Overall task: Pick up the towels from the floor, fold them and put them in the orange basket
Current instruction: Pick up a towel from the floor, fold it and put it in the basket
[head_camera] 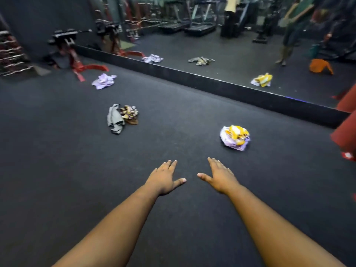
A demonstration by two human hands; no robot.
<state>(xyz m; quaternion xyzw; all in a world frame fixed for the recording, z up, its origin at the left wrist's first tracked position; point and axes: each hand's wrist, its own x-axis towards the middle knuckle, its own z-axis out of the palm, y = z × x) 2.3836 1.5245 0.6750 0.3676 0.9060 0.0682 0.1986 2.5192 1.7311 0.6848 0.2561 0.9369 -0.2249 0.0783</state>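
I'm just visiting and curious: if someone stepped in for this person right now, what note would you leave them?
Left hand and right hand: both open, empty, stretched out over the floor.
Towels, all crumpled on the floor: yellow-and-lilac towel nearest, grey-and-brown towel to the left, lilac towel farther back.
Orange basket: seen only in the mirror.
Done: nothing.
Left: pick up, fold and basket all three.

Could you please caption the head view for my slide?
Open left hand and right hand reach toward three crumpled towels on a gym floor.

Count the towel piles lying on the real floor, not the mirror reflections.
3: a lilac pile far left near the red bench, a grey-and-brown pile mid-left, a yellow-and-lilac pile right. Each may hold several towels.
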